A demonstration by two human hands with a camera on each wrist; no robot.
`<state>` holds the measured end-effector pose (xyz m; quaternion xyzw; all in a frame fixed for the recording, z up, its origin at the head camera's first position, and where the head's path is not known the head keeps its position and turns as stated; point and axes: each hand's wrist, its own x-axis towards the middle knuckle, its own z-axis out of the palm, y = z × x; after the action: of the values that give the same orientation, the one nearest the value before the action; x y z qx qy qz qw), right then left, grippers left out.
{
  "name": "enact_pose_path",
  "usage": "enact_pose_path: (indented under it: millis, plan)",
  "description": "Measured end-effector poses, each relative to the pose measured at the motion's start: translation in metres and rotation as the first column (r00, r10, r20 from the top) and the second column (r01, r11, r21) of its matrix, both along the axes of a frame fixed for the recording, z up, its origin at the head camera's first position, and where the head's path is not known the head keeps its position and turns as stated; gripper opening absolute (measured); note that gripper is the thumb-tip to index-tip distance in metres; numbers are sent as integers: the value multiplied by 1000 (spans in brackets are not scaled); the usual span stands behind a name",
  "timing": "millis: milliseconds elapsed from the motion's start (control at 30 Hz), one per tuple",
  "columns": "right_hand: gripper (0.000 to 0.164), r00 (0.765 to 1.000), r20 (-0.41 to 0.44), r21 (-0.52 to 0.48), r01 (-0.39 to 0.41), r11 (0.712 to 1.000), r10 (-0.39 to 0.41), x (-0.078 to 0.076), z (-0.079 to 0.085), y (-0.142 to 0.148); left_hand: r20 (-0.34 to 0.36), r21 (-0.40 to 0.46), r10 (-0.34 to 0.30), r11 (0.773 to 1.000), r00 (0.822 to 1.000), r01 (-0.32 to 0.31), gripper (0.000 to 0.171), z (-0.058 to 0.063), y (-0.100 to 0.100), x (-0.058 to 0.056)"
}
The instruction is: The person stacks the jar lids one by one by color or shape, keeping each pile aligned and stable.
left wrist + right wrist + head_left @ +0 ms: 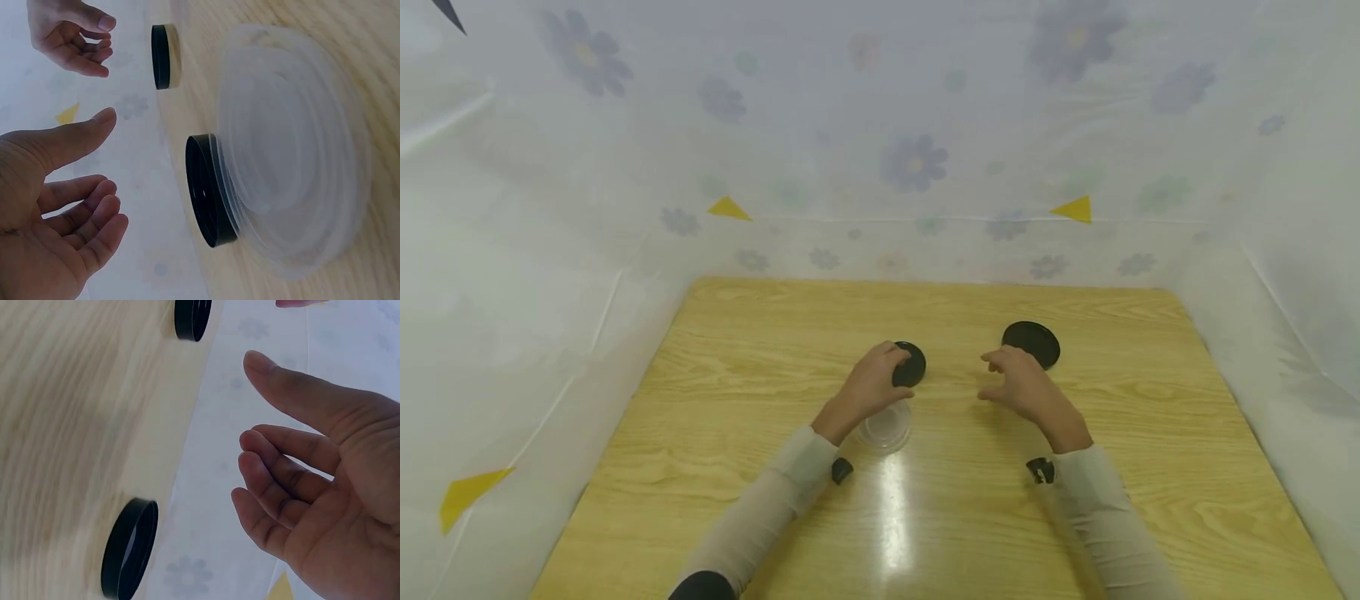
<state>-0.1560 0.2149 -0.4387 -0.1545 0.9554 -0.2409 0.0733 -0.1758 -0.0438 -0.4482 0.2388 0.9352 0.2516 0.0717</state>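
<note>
My left hand [867, 385] is raised over the table with thumb and fingers loosely curved and nothing between them. Under it lies a clear round plastic lid-like piece [886, 428], and just beyond that a small black round lid [913, 367]. In the left wrist view the clear piece [287, 150] overlaps the edge of the small black lid [206, 194]. My right hand [1026, 390] hovers near a larger black round lid [1032, 340], fingers bent loosely and holding nothing. That larger lid [129, 550] lies rim up on the wood in the right wrist view.
A wood-grain table [760, 333] spans the space below both hands. White flower-printed sheeting [820, 125] rises behind it and on both sides, with yellow triangles on it. Black straps or mounts [842, 471] show beneath the wrists.
</note>
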Motion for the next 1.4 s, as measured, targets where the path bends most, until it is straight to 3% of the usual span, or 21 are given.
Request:
enact_pose_path:
  millis: [267,467,800,1100,1400]
  plan:
    - [61,998,36,4,45,999,-45,-8,8,32,-17,-32,-18,999,1000,18,57,5,23,-11]
    - [64,999,21,72,36,997,-38,-18,11,53,1,-66,-32,997,999,32,61,6,45,-22]
    - [67,999,34,109,38,993,-42,-31,6,82,-23,-60,-39,998,999,37,63,-4,74,-37]
    - [70,995,78,121,59,991,-69,-49,-6,103,-23,-138,-42,990,999,38,68,-15,96,-50]
    - [67,994,87,180,54,982,-71,-56,-19,128,-18,-114,-51,992,999,48,68,-26,120,-63]
